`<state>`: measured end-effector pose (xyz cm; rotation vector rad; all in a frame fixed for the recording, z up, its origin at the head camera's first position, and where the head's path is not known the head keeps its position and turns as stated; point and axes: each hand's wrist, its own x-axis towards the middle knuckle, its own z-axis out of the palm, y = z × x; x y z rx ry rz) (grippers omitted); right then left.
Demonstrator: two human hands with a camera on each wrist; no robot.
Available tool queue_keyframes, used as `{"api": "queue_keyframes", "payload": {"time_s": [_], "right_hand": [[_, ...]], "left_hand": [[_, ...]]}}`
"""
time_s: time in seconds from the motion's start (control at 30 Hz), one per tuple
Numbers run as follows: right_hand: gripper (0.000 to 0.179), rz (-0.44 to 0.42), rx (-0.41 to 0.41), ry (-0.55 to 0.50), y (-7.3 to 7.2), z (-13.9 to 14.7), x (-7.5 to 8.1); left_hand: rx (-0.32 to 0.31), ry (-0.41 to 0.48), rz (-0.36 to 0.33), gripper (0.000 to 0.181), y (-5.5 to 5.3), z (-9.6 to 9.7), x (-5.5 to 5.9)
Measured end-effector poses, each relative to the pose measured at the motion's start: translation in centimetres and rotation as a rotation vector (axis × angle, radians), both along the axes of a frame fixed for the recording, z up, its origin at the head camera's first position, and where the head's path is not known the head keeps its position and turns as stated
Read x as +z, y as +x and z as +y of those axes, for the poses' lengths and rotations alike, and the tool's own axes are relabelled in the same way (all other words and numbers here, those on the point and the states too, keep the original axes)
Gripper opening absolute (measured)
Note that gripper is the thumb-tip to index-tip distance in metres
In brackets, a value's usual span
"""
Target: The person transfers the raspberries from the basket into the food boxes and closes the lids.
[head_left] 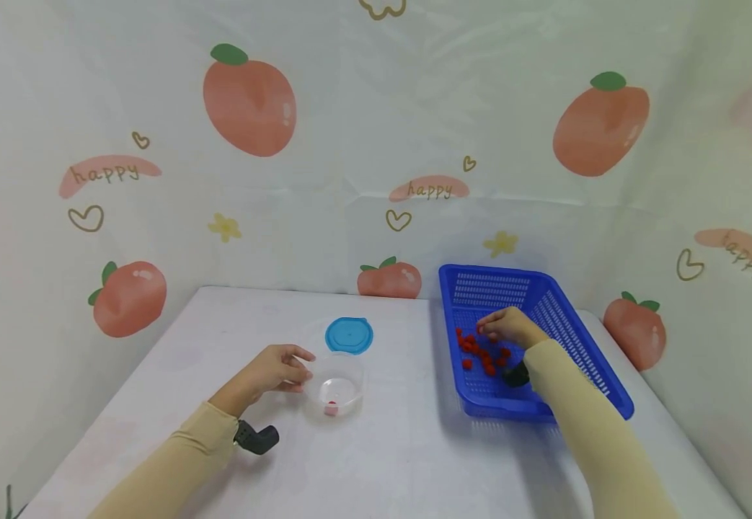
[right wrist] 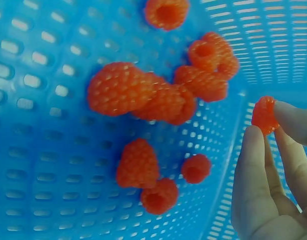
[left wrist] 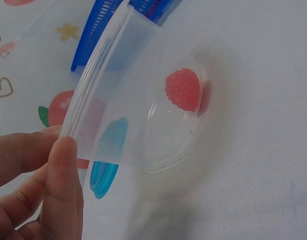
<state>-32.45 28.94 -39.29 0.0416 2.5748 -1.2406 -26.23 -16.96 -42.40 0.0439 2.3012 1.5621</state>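
Thumb and fingers of my left hand pinch the rim of a clear plastic tub standing on the table. One raspberry lies inside on the tub's bottom. Over the blue plastic basket, my right hand holds a single raspberry between thumb and fingertips. Below it, several loose raspberries are scattered across the basket floor, some of them clustered together.
A round blue lid lies flat just behind the tub. The basket's raised walls stand at the right of the white table. Behind everything hangs a fruit-printed cloth.
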Motion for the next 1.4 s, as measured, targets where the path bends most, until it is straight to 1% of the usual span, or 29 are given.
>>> {"api": "queue_keyframes", "payload": {"time_s": [0.1,0.23,0.33,0.57,0.77,0.83,0.9,1.0,1.13,1.27,1.4], "right_hand": [[0.029,-0.009,0.007,-0.046,0.1,0.1,0.4],[0.034,-0.003,0.028,-0.144,0.4,0.1,1.2],[0.038,0.015,0.028,-0.219,0.5,0.2,1.8],[0.046,0.075,0.021,-0.335,1.0,-0.4,3.6],[0.054,0.093,0.000,-0.520,1.9,-1.0,5.3],[0.052,0.104,-0.012,-0.561,2.2,-1.3,5.8],[0.046,0.115,-0.022,-0.594,2.5,-1.4,6.1],[0.031,0.127,-0.034,-0.606,3.0,-1.6,6.4],[0.017,0.136,-0.042,-0.623,3.4,-2.2,6.5],[0.013,0.141,-0.031,-0.657,4.0,-3.2,6.7],[0.012,0.146,-0.004,-0.669,4.7,-4.3,6.9]], "left_hand": [[-0.001,-0.004,0.001,0.043,0.0,0.0,0.0],[-0.003,-0.013,0.001,0.042,0.0,0.0,0.0],[-0.002,-0.019,0.001,0.042,0.0,0.0,0.1],[-0.005,-0.020,0.000,0.042,0.0,0.1,0.2],[-0.012,-0.006,-0.006,0.042,0.3,0.2,0.6],[-0.018,-0.003,-0.004,0.043,0.4,0.2,0.6],[-0.021,-0.002,-0.001,0.043,0.5,0.2,0.7],[-0.013,-0.003,-0.003,0.042,0.4,0.3,0.7],[-0.002,-0.009,-0.002,0.042,0.3,0.2,0.5],[-0.009,0.003,0.004,0.043,0.2,0.0,0.3],[-0.011,0.015,0.003,0.043,0.2,0.0,0.2]]}}
